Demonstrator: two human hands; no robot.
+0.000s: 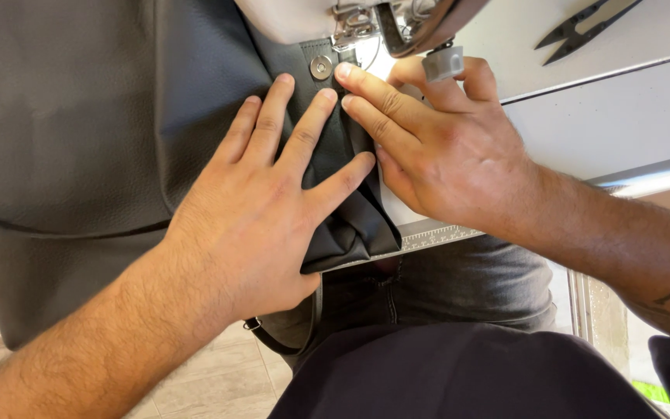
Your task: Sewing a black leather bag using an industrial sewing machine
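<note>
Two hands (265, 209), one dark leather piece (79, 116), one metal snap (320, 67), one pair of thread snips (583, 27).

Left hand (261, 225) and right hand (443, 159) press flat on dark leather piece (79, 116) beneath sewing machine (381, 23).

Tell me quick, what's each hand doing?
Left hand: open, flat on the dark leather piece.
Right hand: open, fingers pressing the leather by the snap button.
</note>
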